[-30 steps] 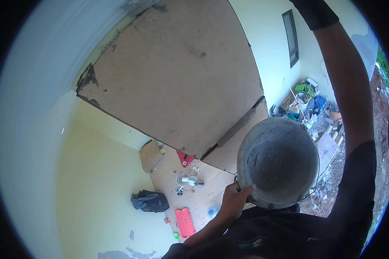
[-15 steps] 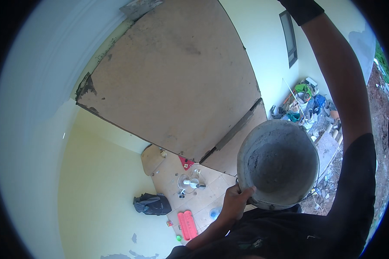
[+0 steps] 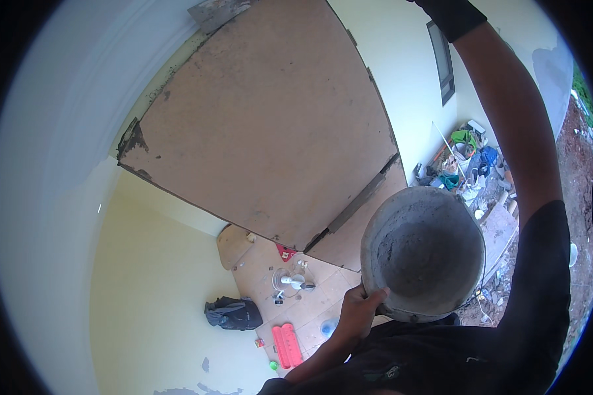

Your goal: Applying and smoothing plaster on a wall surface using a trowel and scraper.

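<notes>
Grey bowl (image 3: 428, 257), tilted so its residue-crusted inside shows, sits before the dark shirt with only the left hand (image 3: 361, 313) gripping its lower-left rim; from my end, that one-sided hold could let it tip if the stretched right arm (image 3: 517, 118) pulls the body sideways. Above the bowl, the right hand (image 3: 443, 14) is dark-covered and cropped, so I cannot tell its state. Up-left of the bowl spreads a chipped tan slab (image 3: 263, 125), down-left a tiled floor (image 3: 316, 306) bearing a red case (image 3: 286, 345).
</notes>
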A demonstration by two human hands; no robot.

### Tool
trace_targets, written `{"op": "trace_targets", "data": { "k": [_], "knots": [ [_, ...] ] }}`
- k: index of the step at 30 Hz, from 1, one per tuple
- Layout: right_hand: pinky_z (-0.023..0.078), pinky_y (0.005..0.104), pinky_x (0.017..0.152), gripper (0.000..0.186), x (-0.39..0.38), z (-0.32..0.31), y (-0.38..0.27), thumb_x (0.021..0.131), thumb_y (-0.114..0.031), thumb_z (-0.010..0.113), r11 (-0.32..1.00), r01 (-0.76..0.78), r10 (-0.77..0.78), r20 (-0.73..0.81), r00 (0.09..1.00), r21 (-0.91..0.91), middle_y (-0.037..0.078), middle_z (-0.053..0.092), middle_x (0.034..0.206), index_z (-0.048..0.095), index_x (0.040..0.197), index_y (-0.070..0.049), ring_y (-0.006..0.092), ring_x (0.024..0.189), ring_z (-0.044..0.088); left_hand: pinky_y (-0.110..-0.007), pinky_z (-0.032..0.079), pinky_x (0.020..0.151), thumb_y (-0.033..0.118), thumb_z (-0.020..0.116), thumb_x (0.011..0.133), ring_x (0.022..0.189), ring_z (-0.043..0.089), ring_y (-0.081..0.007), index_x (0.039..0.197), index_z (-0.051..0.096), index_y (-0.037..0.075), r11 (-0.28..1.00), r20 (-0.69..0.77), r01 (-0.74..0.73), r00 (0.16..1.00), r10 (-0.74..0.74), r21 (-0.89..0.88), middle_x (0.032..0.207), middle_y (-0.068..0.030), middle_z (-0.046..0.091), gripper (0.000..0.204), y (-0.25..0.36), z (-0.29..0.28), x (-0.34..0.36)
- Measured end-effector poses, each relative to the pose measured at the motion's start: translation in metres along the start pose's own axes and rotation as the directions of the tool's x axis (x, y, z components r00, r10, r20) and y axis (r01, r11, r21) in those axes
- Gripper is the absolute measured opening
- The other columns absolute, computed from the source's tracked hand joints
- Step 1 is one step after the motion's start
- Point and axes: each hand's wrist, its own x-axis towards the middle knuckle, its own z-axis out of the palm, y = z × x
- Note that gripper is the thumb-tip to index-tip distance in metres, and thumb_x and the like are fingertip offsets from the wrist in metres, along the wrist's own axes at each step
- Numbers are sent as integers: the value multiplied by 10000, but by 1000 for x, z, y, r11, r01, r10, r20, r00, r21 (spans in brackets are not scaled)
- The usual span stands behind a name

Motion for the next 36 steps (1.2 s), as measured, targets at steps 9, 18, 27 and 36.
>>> {"op": "trace_targets", "data": {
  "k": [9, 18, 27, 36],
  "knots": [
    [442, 236, 550, 254, -5, -3, -3, 856, -238, 695, 999, -15, 15, -9, 1000, -40, 11, 667, 794, 738, 1030, -58, 89, 635, 541, -312, 544, 753, 174, 631, 921, 795, 671, -195, 1099, 610, -113, 999, -18, -32, 999, 32, -17, 949, -151, 680, 338, -4, 1, 2],
    [465, 245, 567, 375, -32, 23, -39, 806, -362, 730, 985, 97, -108, -74, 991, -140, 46, 677, 784, 740, 999, -41, 108, 650, 588, -365, 554, 775, 101, 615, 918, 850, 680, -252, 1138, 576, -141, 1000, 1, 4, 1000, -4, -12, 1022, -194, 671, 330, 2, 3, 3],
    [440, 245, 499, 203, 18, 114, -101, 831, -155, 675, 860, 216, -223, 39, 974, -463, 53, 657, 700, 728, 904, 26, 84, 561, 534, -354, 554, 781, 129, 607, 929, 844, 679, -240, 1151, 580, -140, 999, 44, -11, 999, 8, 53, 1015, -189, 677, 351, 0, -3, 5],
    [450, 266, 506, 207, 38, 144, -103, 840, -176, 692, 818, 84, -143, -60, 988, -570, 51, 657, 667, 739, 886, 21, 88, 555, 546, -354, 553, 782, 149, 611, 930, 845, 680, -237, 1148, 583, -142, 993, 62, -16, 998, 8, 121, 1014, -189, 677, 365, -2, -10, 2]
  ]
}}
